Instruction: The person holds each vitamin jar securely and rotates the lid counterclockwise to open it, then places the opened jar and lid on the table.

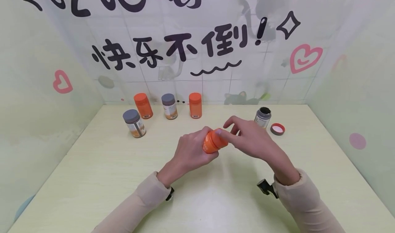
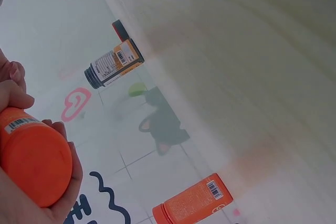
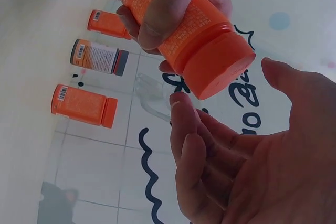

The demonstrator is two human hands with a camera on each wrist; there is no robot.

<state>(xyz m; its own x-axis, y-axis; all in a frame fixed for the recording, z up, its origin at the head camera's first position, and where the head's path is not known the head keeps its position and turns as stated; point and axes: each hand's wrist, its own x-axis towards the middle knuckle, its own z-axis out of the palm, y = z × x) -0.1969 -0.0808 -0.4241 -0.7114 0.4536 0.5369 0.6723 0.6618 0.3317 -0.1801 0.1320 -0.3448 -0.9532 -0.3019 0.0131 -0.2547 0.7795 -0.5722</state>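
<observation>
In the head view, an orange bottle [image 1: 211, 145] is held tilted over the table [image 1: 123, 181], its body clasped by the left hand [image 1: 192, 150]; its cap end is turned toward the right hand [image 1: 251, 140]. In the left wrist view, a smooth round base [image 2: 39, 166] and a barcode [image 2: 22, 124] are shown. In the right wrist view, the bottle's long axis is slanted toward the right hand, whose thumb and fingers are parted just beside the matching orange cap [image 3: 218, 66]; fine pale print is carried on the body.

Black "快乐不倒!" [image 1: 182, 49] stands on the back wall [image 1: 216, 87].
</observation>
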